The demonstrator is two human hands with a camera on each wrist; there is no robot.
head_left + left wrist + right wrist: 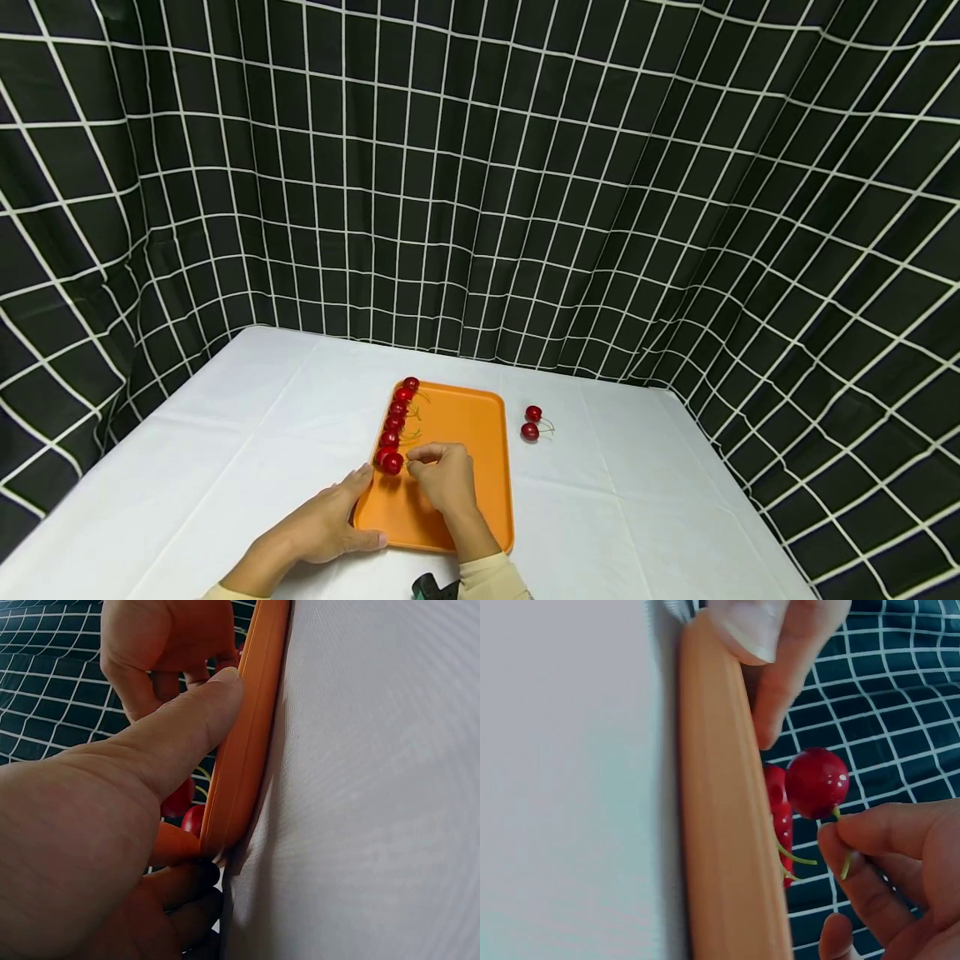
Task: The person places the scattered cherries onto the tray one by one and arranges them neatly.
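My left hand (pixel 326 518) holds the near left corner of an orange tray (pixel 480 450), its thumb on the near rim and its fingers against the left side. Over the tray, my right hand (pixel 444 479) pinches the green stem of a red cherry (pixel 817 782) between thumb and fingertips. That cherry hangs beside the near end of a line of several red cherries (pixel 394 422) along the tray's left edge, their stems pointing right. From the head view I cannot tell whether it touches its neighbour.
Two more cherries with stems (pixel 530 432) lie on the white tablecloth (pixel 600 483), right of the tray. A dark curtain with a white grid (pixel 465 208) surrounds the back and sides. A small dark object (pixel 429 587) shows by the right sleeve.
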